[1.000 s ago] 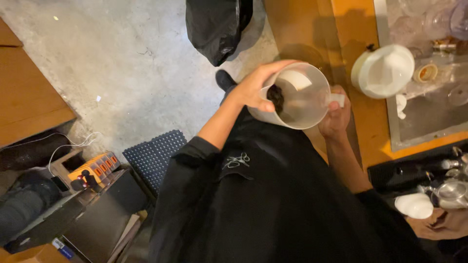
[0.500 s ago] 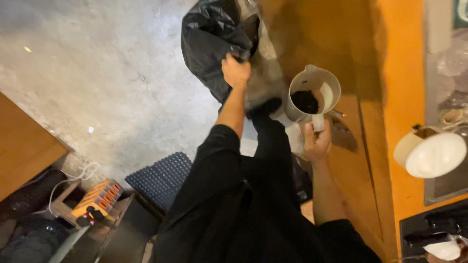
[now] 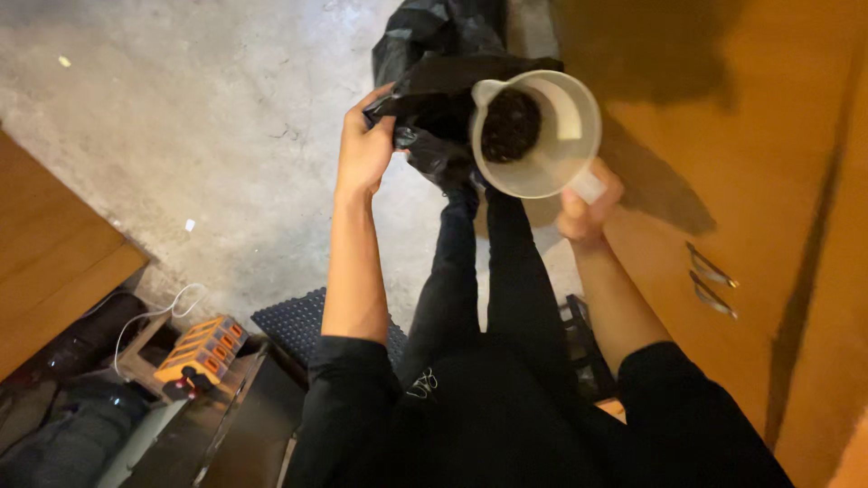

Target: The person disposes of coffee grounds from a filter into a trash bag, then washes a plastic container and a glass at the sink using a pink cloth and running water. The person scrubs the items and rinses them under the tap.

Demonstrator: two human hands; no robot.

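A person in black long sleeves and black trousers stands on a bare grey concrete floor (image 3: 181,117), seen from above. The left hand (image 3: 364,145) is closed on the rim of a black plastic rubbish bag (image 3: 434,54) that stands on the floor ahead, at the far end of the view, fingers curled into the gathered plastic. The right hand (image 3: 588,203) is wrapped around the handle of a white funnel-shaped coffee dripper (image 3: 535,134), held level just over the near right edge of the bag and touching its folds; inside the dripper lies a dark mound of spent coffee grounds (image 3: 511,125) on a pale paper filter. To the right runs the orange-brown wooden front of a counter (image 3: 768,163), with 2 metal pulls (image 3: 712,280) set in it and the person's shadow thrown across it. On the near left, a wooden ledge (image 3: 54,271) juts over a cluttered corner: an orange power strip (image 3: 201,348) with a white cable (image 3: 154,312), a dark dotted rubber mat (image 3: 303,321) near the person's feet, and dark bags beneath. 2 small pale scraps lie on the concrete
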